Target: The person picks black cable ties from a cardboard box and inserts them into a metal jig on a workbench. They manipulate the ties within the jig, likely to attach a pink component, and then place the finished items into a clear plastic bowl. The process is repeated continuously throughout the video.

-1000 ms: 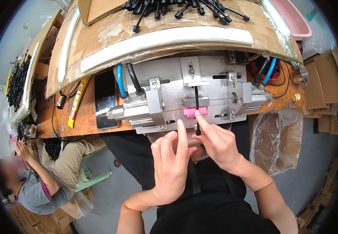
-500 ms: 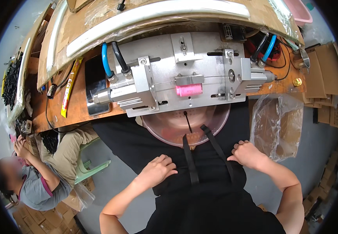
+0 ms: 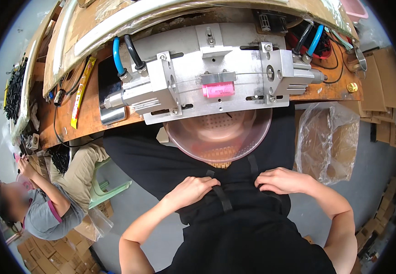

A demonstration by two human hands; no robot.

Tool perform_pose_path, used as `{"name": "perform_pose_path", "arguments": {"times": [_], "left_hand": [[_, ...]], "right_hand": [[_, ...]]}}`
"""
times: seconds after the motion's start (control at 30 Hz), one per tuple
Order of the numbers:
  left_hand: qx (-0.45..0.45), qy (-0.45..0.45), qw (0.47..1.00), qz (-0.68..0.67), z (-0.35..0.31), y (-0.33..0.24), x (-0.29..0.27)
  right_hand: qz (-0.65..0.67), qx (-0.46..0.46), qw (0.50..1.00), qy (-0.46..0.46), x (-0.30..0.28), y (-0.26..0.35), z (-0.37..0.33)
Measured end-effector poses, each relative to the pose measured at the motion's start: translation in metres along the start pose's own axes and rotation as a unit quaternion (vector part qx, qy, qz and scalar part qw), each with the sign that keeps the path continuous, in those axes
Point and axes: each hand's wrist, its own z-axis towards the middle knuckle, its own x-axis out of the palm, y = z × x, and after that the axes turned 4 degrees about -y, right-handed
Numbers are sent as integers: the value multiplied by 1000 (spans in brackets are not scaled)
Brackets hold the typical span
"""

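Note:
Over my lap, my left hand [image 3: 192, 192] curls its fingers down on the black cloth [image 3: 239, 194], close to one black strap [image 3: 222, 199]. My right hand [image 3: 281, 181] does likewise on the other side, its thumb and fingers pinched at the cloth near a second strap [image 3: 253, 164]. The cloth rises in a fold between them. Just beyond, a pink see-through basin [image 3: 186, 148] with a holed bottom sits between my legs, partly under a metal fixture [image 3: 193, 112]. That fixture carries two cylinders facing each other and a small pink-wrapped block [image 3: 219, 90] at its middle.
Blue and black air hoses [image 3: 118, 57] join the cylinders. On the wooden bench [image 3: 65, 123] lie a dark phone [image 3: 109, 86] and a yellow packet [image 3: 83, 91]. A plastic-covered carton [image 3: 328, 141] stands right. At far left a co-worker [image 3: 47, 210] sits by black cables.
Both hands have moved inward and closed on the cloth at the straps. The straps have shifted back from the basin. The view has tilted slightly.

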Motion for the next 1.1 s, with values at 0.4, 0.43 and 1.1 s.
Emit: {"name": "perform_pose_path", "arguments": {"times": [0.4, 0.43, 1.1], "left_hand": [[10, -81, 956, 283, 34, 15, 44], [27, -81, 948, 306, 32, 19, 47], [-43, -447, 855, 260, 94, -92, -323]], "right_hand": [[-176, 69, 982, -28, 44, -28, 60], [-198, 3, 976, -87, 48, -32, 58], [-514, 57, 685, -512, -271, 151, 132]]}}
